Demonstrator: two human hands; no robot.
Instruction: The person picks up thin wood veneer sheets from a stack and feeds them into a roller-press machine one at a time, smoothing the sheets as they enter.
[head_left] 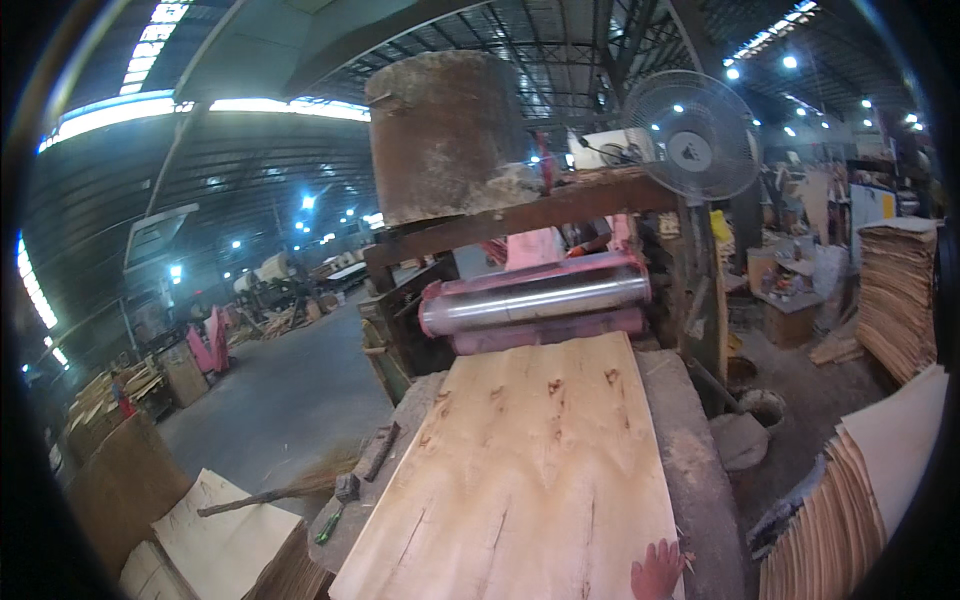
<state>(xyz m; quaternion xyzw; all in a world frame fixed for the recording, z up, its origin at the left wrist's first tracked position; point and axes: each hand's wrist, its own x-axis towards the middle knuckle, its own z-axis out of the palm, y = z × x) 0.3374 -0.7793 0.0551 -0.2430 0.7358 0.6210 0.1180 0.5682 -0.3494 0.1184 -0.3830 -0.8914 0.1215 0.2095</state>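
A large pale wood veneer sheet (540, 460) with knots and dark cracks lies on a rough bed in front of me. Its far edge reaches a roller machine with a shiny metal roller (540, 300) and a pink-coated roller (550, 332) below it. My right hand (657, 572) rests on the sheet's near right corner, fingers stretched out and slightly apart, holding nothing. The wrist is cut off by the lower edge of the picture. My left hand is out of sight.
Left of the sheet lie a green-handled tool (328, 527), a dark brush-like tool (381, 452) and a broom (300, 485). Stacked veneers (840, 520) stand at the right. A rusty drum (445, 135) and a fan (690, 150) sit above the machine. Someone in pink is behind it.
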